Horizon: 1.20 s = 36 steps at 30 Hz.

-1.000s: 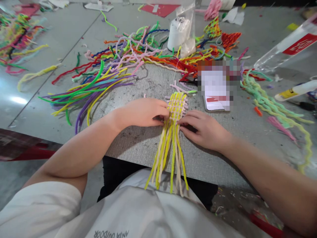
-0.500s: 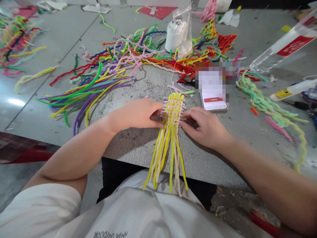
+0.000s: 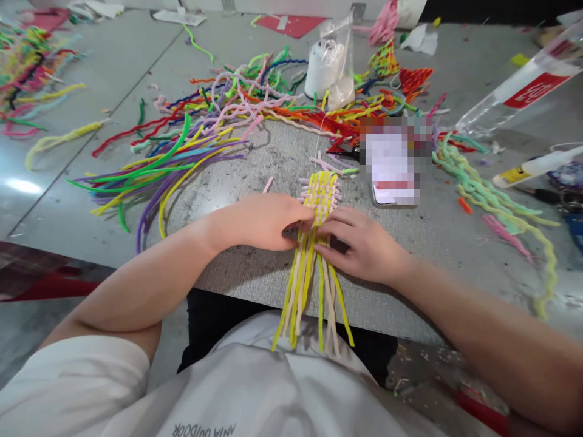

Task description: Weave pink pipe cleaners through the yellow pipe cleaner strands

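Note:
A small woven mat of yellow and pale pink pipe cleaners [image 3: 320, 193] lies on the grey table [image 3: 273, 267] in front of me. Its loose yellow and cream strands [image 3: 314, 291] trail over the near edge toward my lap. My left hand [image 3: 262, 220] presses in from the left, fingers curled and pinching at the strands just below the woven part. My right hand [image 3: 362, 244] comes from the right, its fingers closed together across the same strands. The fingertips of both hands nearly meet.
A heap of coloured pipe cleaners [image 3: 218, 115] spreads behind the mat. A white spool in a clear bag [image 3: 325, 67], a blurred phone [image 3: 394, 164], a glue tube [image 3: 532, 167], a clear plastic sleeve [image 3: 523, 91] and green twisted strands [image 3: 496, 194] lie at the back and right.
Both hands slid down from the sides of the woven part to the strands just below it, and my right fingers moved left across them. The loose strands shifted slightly.

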Tool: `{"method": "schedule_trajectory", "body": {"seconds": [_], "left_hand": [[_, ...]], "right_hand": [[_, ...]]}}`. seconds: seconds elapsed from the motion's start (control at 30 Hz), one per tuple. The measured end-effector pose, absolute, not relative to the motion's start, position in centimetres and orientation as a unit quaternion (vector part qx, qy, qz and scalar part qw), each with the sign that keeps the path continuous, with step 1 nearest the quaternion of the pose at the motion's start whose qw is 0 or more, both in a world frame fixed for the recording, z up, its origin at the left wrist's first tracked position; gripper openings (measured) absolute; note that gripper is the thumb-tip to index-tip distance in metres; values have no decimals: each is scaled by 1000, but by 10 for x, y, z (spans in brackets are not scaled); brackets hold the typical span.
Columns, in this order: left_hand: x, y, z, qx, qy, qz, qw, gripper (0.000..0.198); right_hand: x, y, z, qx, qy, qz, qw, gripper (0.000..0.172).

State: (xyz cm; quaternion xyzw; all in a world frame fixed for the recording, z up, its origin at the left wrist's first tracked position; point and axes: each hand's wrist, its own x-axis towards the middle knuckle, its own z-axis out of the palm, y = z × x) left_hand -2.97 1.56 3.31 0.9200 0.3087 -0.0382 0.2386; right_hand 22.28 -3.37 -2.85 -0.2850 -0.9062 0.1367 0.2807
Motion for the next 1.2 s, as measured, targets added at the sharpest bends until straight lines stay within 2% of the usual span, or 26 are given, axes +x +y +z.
{"method": "schedule_trajectory", "body": {"seconds": [0.1, 0.43, 0.57, 0.87, 1.2], "left_hand": [[-29, 16, 30, 940, 258, -28, 221, 2], [-33, 14, 23, 969, 165, -9, 181, 20], [-31, 11, 23, 970, 157, -19, 182, 22], [-30, 10, 21, 960, 159, -33, 228, 17], [-31, 15, 21, 962, 121, 25, 242, 4]], "right_hand": [[224, -32, -30, -282, -906, 152, 276, 9], [222, -32, -32, -264, -911, 161, 274, 20], [221, -35, -30, -280, -909, 165, 262, 18], [224, -42, -28, -280, -916, 139, 251, 19], [218, -49, -22, -223, -939, 136, 226, 13]]}}
